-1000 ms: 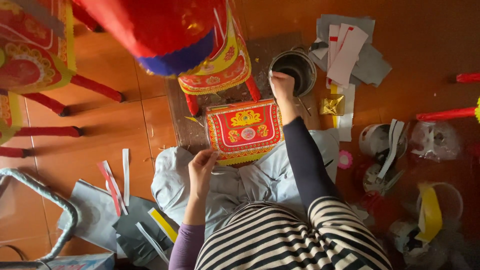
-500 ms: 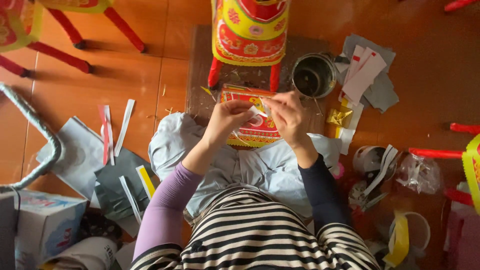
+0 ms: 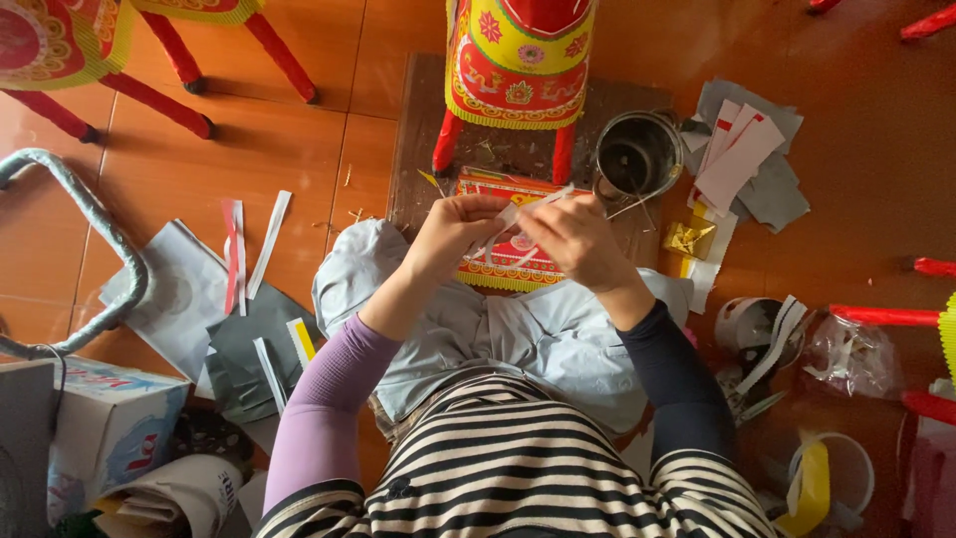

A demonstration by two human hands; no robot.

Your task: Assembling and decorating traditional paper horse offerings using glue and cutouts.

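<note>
My left hand and my right hand meet above my lap, and both pinch a thin white paper strip between the fingertips. Under them lies a flat red and yellow patterned paper panel on a dark wooden board. A red and yellow paper figure on red legs stands on the board just beyond my hands. A round metal tin sits to the right of it.
Grey sheets and red-edged white strips lie at the right. More strips and grey paper lie at the left on the orange tiled floor. A cardboard box is at bottom left. Tape rolls and plastic tubs crowd the right.
My right hand has come back from the metal tin and my left hand has risen; both now hold a white strip together. The view has shifted, and the paper figure now stands ahead.
</note>
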